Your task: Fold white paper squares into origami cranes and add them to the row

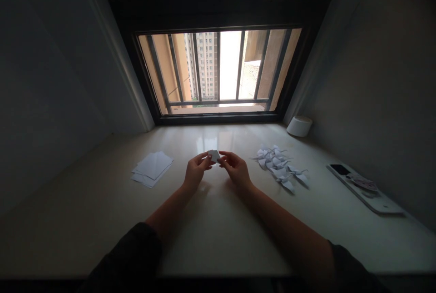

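Observation:
A small piece of folded white paper (pixel 214 155) is held up between my two hands, just above the pale sill. My left hand (pixel 198 167) pinches its left side between thumb and fingers. On the other side, the fingertips of my right hand (pixel 235 166) close on its right edge. The paper's exact fold is too small to make out. To the left of my hands lies a loose stack of white paper sheets (pixel 153 166). Several folded white paper cranes (pixel 276 162) sit in a cluster to the right.
A smartphone (pixel 366 188) lies at the far right beside the wall, with a round item on it. In the back right corner stands a white cylindrical object (pixel 299 126). A dark-framed window (pixel 218 119) with bars borders the sill (pixel 218 229) at the back.

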Action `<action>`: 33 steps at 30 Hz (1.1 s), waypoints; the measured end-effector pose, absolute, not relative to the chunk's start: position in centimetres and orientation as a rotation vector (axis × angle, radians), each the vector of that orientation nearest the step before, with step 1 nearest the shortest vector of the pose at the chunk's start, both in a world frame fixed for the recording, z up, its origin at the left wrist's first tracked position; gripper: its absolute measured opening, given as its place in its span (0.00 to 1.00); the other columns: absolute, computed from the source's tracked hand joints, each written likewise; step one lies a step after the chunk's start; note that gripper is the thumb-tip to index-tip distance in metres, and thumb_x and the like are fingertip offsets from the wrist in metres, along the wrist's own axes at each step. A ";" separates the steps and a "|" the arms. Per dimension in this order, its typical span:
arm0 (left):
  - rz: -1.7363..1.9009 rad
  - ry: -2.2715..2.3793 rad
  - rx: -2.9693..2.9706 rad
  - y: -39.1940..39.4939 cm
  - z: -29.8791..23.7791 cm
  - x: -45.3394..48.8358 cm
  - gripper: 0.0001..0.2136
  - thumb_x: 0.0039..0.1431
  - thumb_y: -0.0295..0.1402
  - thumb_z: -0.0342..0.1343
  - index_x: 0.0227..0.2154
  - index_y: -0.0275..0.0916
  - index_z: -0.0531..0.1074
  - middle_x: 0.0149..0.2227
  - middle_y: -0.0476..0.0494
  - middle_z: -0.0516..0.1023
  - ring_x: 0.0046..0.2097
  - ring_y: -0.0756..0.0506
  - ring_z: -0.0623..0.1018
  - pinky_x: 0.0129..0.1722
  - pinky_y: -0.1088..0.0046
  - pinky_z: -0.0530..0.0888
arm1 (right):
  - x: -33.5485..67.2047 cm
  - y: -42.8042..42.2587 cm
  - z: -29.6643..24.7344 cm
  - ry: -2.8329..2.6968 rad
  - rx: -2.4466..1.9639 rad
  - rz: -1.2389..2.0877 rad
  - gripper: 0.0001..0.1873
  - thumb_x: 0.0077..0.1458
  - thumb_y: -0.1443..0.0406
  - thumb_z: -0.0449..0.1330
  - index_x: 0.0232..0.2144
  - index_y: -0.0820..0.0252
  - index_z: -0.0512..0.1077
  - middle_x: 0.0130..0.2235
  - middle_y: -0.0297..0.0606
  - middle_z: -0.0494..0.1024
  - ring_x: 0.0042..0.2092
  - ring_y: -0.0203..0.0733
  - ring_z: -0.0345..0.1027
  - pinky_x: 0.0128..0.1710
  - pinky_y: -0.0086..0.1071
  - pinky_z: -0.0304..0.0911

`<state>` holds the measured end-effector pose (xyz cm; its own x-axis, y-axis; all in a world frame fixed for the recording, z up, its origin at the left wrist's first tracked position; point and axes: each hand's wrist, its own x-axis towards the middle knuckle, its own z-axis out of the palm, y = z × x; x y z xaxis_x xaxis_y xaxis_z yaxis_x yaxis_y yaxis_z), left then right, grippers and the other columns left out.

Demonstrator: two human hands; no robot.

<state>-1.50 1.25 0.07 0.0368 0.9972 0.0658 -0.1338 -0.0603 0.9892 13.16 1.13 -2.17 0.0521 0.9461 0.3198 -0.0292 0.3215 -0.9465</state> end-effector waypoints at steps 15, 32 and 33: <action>1.296 1.107 1.351 0.9 0.4 -1.5 0.17 0.51 0.45 0.57 0.34 0.34 0.77 0.32 0.40 0.80 0.36 0.43 0.79 0.35 0.69 0.73 | 14.0 0.4 -1.2 -1.708 -1.112 0.291 0.20 0.55 0.62 0.57 0.51 0.49 0.68 0.33 0.35 0.78 0.31 0.38 0.68 0.36 0.34 0.63; 1.266 1.148 1.456 0.9 0.2 -1.5 0.15 0.52 0.43 0.56 0.32 0.35 0.78 0.28 0.43 0.79 0.33 0.45 0.77 0.33 0.71 0.72 | 14.6 0.3 -0.5 -1.737 -1.059 0.377 0.13 0.47 0.56 0.64 0.35 0.53 0.75 0.30 0.35 0.78 0.31 0.41 0.71 0.36 0.34 0.63; 1.274 1.150 1.461 0.9 0.2 -1.5 0.15 0.52 0.43 0.56 0.32 0.35 0.77 0.29 0.43 0.79 0.33 0.45 0.78 0.33 0.71 0.72 | 14.5 0.3 -0.6 -1.690 -1.047 0.452 0.13 0.47 0.56 0.64 0.35 0.53 0.75 0.30 0.35 0.79 0.32 0.41 0.72 0.36 0.35 0.64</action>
<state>-1.52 0.90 0.22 0.0542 0.9779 0.2020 0.1005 -0.2066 0.9732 14.48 0.33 -0.57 -0.0680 0.8154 0.5749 0.4199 0.5461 -0.7249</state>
